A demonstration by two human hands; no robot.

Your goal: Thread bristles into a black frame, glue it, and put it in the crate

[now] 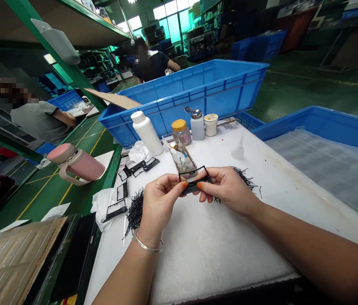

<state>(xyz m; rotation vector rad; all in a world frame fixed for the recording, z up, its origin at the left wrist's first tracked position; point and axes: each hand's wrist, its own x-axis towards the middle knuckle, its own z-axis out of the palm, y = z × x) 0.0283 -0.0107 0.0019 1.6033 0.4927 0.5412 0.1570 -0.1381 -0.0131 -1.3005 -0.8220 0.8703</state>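
Note:
Both my hands hold one small black rectangular frame part [194, 174] above the white foam-covered table [217, 245]. My left hand [158, 200] pinches its left end with thumb and fingers; a silver bangle sits on that wrist. My right hand [228, 188] grips its right end. Heaps of thin black strips lie on the foam under and beside my hands, one at the left [135, 210] and one behind my right hand [245, 177]. Several more black frame parts [140, 166] lie at the table's left edge.
A small tray [184, 161] of tools, a white bottle [147, 132], a yellow-capped jar [180, 131], a pump dispenser [197, 124] and a small cup [211, 124] stand behind my hands. Blue crates [198, 95] lie behind and right. A pink mug [75, 164] lies left. Two people work beyond.

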